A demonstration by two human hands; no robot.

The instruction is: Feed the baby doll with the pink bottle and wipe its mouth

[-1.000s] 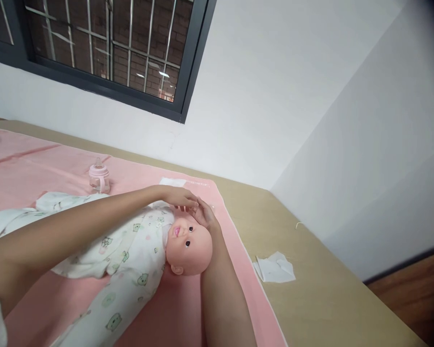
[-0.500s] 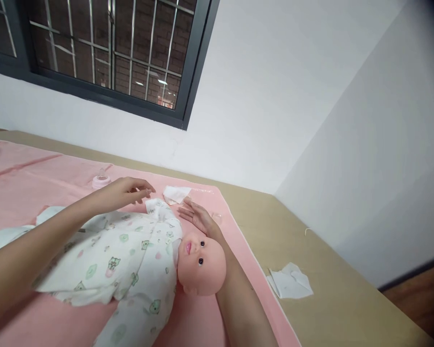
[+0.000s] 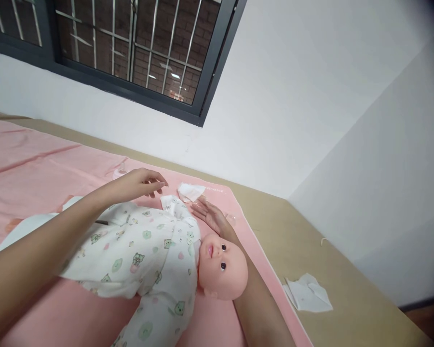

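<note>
A baby doll [image 3: 222, 264] in a white printed romper [image 3: 144, 250] lies on its back on a pink blanket [image 3: 36, 164]. My right hand [image 3: 213, 217] lies flat and open beyond the doll's head, and my right forearm passes under the head. My left hand [image 3: 141, 182] hovers above the doll's far shoulder with its fingers loosely spread, holding nothing. It hides most of a pink feeding bottle [image 3: 120, 169]. A folded white cloth [image 3: 190, 191] lies just past both hands.
The blanket covers a tan mattress [image 3: 347, 299] set in a room corner. Crumpled white tissues [image 3: 307, 294] lie on the bare mattress at right. A barred window [image 3: 130, 48] is in the wall behind. White cloth [image 3: 18, 230] lies under the doll at left.
My left hand has lifted off the doll's head and drawn back left toward the bottle. My right hand stays by the head. The view has shifted, so the doll sits further right.
</note>
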